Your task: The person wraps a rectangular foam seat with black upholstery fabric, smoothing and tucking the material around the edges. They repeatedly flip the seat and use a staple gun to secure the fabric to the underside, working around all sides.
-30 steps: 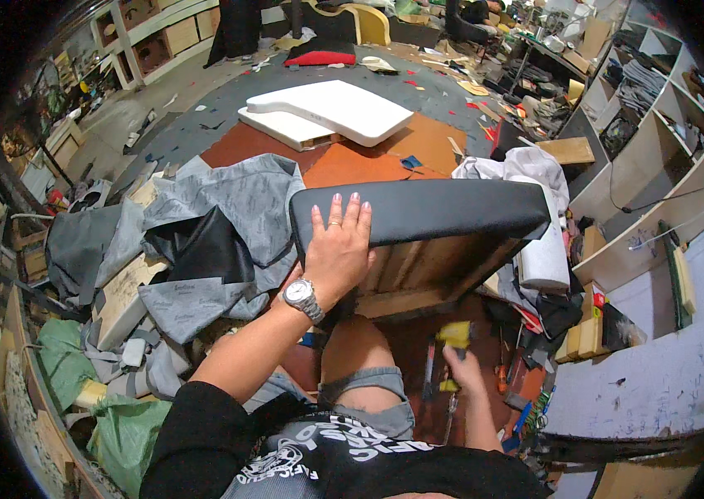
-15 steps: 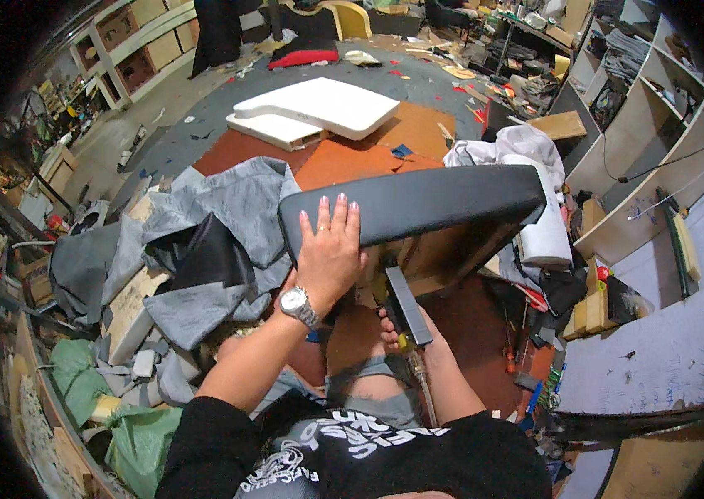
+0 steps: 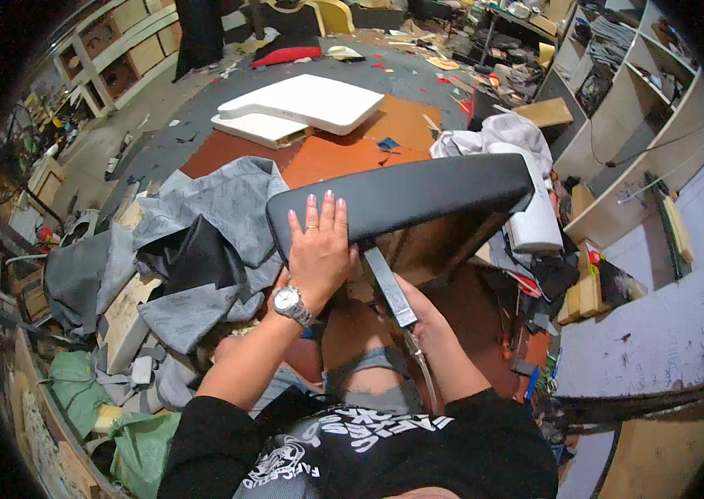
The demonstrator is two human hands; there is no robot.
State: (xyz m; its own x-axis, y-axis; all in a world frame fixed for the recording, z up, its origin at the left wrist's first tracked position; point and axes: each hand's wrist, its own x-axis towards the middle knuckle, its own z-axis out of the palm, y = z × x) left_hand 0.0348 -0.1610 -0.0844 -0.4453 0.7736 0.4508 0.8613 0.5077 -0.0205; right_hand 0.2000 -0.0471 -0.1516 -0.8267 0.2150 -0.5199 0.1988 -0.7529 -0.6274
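The left hand (image 3: 319,249) lies flat, fingers spread and open, pressing on the near end of a black upholstered seat cushion (image 3: 406,195) that stands on edge across the person's lap, its padded face toward the room and its bare wooden underside (image 3: 431,245) turned to the person. The right hand (image 3: 423,312) is closed around a long grey stapler-like tool (image 3: 387,287), whose nose points up against the wooden underside just below the covered rim.

Judging by this, the black cover is already drawn smooth over the face and top edge; what looks left is fastening it along the underside, where wood is bare across most of the visible span.

For room: left of the cushion a heap of grey and black fabric (image 3: 202,241) crowds close to the left forearm. Beyond it, orange-brown sheets (image 3: 352,145) lie on the floor under white foam slabs (image 3: 302,104), well apart. On the right a white cloth bundle (image 3: 502,137) nearly touches the cushion's far end, and shelving (image 3: 626,133) stands behind it. The freest space is downward, between the knees.
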